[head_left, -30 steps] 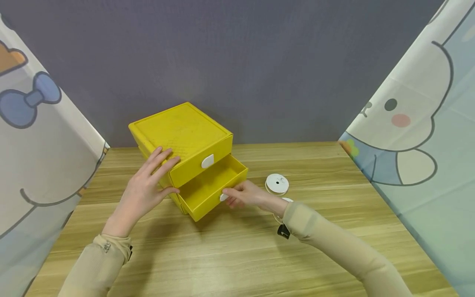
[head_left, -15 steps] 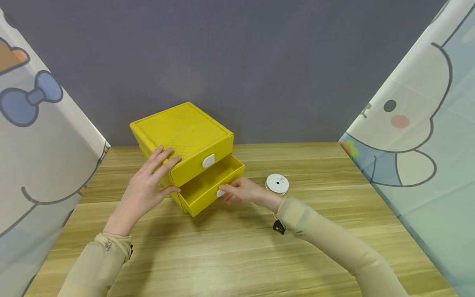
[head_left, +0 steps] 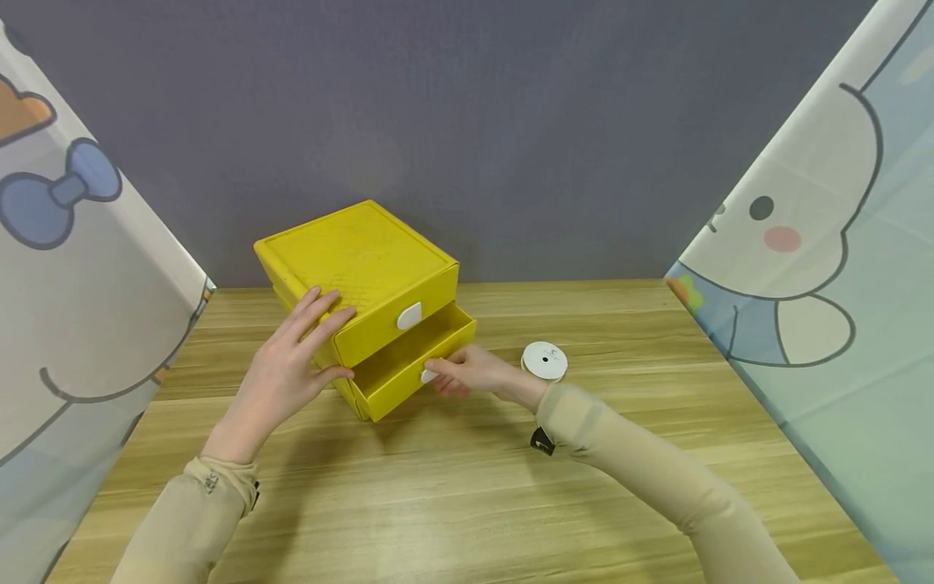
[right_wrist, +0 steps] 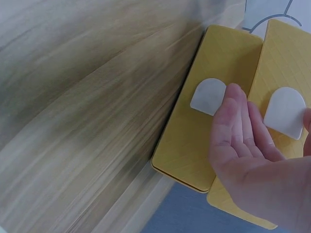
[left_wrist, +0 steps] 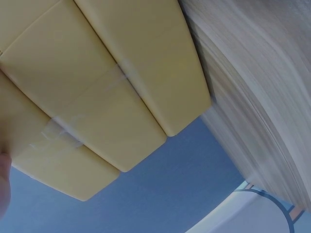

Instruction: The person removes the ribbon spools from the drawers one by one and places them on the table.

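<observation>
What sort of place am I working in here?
Probably a staged tabletop booth rather than a lived-in room: a wood-grain table is backed by a plain greyish backdrop, and cartoon-printed sheets flank it on both sides.

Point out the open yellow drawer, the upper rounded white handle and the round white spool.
Open yellow drawer point(head_left: 397, 391): head view, front panel.
Upper rounded white handle point(head_left: 409, 316): head view, front face.
Round white spool point(head_left: 538, 365): head view, top face.

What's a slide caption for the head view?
A left hand rests on a rectangular yellow drawer box while the right hand pinches the rounded white handle of its open drawer.
</observation>
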Tool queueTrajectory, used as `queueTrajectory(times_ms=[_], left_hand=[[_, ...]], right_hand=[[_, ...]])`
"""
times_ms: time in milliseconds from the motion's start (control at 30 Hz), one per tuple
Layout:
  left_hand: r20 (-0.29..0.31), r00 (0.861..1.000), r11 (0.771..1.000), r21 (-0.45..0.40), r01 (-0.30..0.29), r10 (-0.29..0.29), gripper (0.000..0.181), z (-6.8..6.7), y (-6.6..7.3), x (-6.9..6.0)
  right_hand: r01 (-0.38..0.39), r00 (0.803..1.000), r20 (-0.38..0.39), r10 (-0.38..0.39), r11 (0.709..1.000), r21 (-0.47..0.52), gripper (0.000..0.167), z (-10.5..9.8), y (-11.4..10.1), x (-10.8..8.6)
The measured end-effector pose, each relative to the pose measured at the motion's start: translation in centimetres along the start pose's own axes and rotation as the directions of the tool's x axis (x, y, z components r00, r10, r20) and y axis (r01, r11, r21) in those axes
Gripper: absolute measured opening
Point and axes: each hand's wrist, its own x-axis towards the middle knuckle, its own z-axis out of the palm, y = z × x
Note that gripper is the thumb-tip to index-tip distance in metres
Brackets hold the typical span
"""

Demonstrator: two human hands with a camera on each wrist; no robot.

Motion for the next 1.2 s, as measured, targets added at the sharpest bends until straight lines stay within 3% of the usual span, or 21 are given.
queueTrajectory(times_ms=[1200], left_hand=[[-0.023, 1.0, 1.0, -0.007, -0.013, 0.013, 0.092, 0.0, 0.1, 0.2]], right_hand=[[0.004, 1.0, 0.011, -0.005, 0.997, 0.073, 0.054, 0.6, -0.9, 2.1]])
